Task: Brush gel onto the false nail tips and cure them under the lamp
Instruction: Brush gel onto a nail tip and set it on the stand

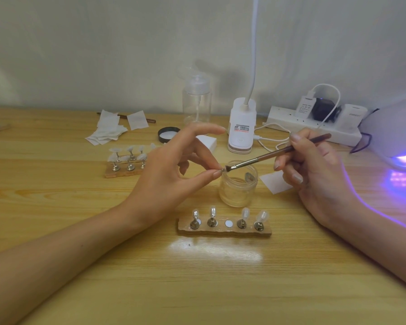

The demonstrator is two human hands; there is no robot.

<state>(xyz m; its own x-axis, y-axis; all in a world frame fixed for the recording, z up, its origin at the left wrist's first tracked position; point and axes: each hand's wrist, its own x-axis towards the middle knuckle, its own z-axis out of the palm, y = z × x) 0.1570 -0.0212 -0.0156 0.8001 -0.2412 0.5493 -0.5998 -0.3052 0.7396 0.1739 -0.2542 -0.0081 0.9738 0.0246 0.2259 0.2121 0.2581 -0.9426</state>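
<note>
1. Wooden table [80, 207] against a pale wall held our work, with a white glare patch on the near side.
2. Our left hand [174, 165] pinched one tip [221, 170] between thumb and a fingertip, the other fingers spread, just above the left rim of the open jar [238, 186].
3. Our right hand [314, 167] gripped the brush [267, 156] like a pen, its bristles touching the tip.
4. We judged the stroke needed a light load and a steady pinch: draw along the tip, keep gel off our fingers, and let any drip fall into the jar.
5. Nearer us the stand [224, 228] carried four tips, two on each side of one bare spot, probably the held tip's place.
6. At the right edge the lamp [396, 137] glowed violet, well apart from the tip, so curing was not yet done for this one.
7. Farther left sat a second stand [124, 171] with more tips, wipes [108, 130] and a lid [168, 133].
8. Along the far wall stood a clear bottle [196, 102], a desk light [242, 127] and a power strip [314, 129].
</note>
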